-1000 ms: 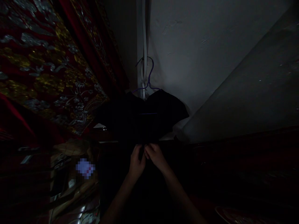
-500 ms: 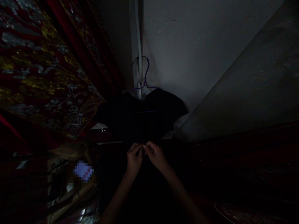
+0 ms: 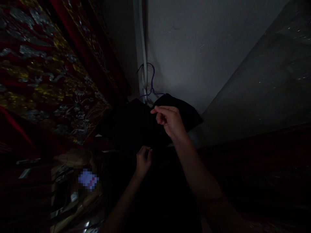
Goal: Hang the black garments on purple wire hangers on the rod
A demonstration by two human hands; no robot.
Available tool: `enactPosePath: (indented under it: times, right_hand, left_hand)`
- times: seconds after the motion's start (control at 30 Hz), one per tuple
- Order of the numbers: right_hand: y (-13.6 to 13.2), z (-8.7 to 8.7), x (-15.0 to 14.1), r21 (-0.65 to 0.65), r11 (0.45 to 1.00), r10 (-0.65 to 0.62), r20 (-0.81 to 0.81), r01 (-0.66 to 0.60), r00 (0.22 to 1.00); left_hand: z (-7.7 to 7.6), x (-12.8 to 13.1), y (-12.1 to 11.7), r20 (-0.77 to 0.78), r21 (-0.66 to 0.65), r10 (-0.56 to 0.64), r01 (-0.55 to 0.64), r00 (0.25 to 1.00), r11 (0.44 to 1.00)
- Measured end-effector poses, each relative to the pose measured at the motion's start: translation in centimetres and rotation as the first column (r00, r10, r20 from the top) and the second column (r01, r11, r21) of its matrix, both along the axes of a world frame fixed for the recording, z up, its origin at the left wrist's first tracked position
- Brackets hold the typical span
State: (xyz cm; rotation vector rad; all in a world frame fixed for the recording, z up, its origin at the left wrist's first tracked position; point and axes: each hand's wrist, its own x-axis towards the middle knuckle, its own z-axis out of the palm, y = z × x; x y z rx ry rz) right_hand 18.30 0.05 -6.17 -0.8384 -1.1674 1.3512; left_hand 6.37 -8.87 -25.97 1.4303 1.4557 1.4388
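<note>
A black short-sleeved garment [image 3: 128,119] hangs from a purple hanger [image 3: 152,81]. Low on its front, my left hand [image 3: 143,160] pinches the dark cloth between thumb and fingertips. My right hand [image 3: 170,119] is raised in front of the neckline, to the upper right of the left one. Its thumb and forefinger are pressed together and the other fingers curl in. Whatever may be between those fingertips is too small and dark to make out. The garment's lower part melts into the darkness.
The hanger's hook goes through a white strap [image 3: 144,48] by the pale wall [image 3: 194,42]. At left hangs red cloth [image 3: 48,64] with gold and silver embroidery. Cluttered items [image 3: 73,207] lie at lower left, with a blurred pale patch among them.
My right hand has left the left hand's side and moved up to the garment's neckline, still pinched. My left hand stays at nearly the same spot on the cloth. The view has shifted slightly.
</note>
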Motion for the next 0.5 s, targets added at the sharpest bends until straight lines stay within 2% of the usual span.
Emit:
enactPosePath:
  times: [0.07,0.13,0.23,0.27,0.37,0.43,0.5]
  right_hand:
    - [-0.2,0.7,-0.4,0.039,0.999,0.016,0.032,-0.017,0.999]
    - [-0.9,0.1,-0.5,0.065,0.997,0.026,0.076,-0.031,0.997]
    - [-1.8,-1.0,-0.1,0.104,0.993,0.039,0.164,-0.056,0.986]
    - [-2.1,-1.1,0.0,0.124,0.990,0.038,0.191,-0.063,0.981]
    - [-2.2,-0.7,0.4,0.214,0.976,-0.016,0.250,-0.040,0.968]
    - [-1.9,-0.8,0.3,0.278,0.960,-0.086,0.265,0.009,0.961]
    - [-1.1,-1.7,0.1,0.309,0.949,-0.141,0.270,0.053,0.952]
  left_hand:
    - [1.2,-0.3,0.8,-0.028,0.008,-0.069,0.069,0.997,0.998]
    - [3.7,-0.9,1.6,-0.042,0.053,-0.119,0.121,0.992,0.991]
    - [9.1,-2.2,2.9,-0.066,0.266,-0.044,0.060,0.997,0.962]
    - [11.1,-2.6,3.4,-0.136,0.378,-0.011,0.062,0.991,0.924]
    - [16.2,-3.4,5.0,-0.391,0.491,0.023,0.188,0.920,0.851]
    - [18.2,-3.4,5.9,-0.496,0.509,0.046,0.248,0.867,0.824]
    - [19.0,-3.3,6.3,-0.546,0.528,0.081,0.267,0.834,0.806]
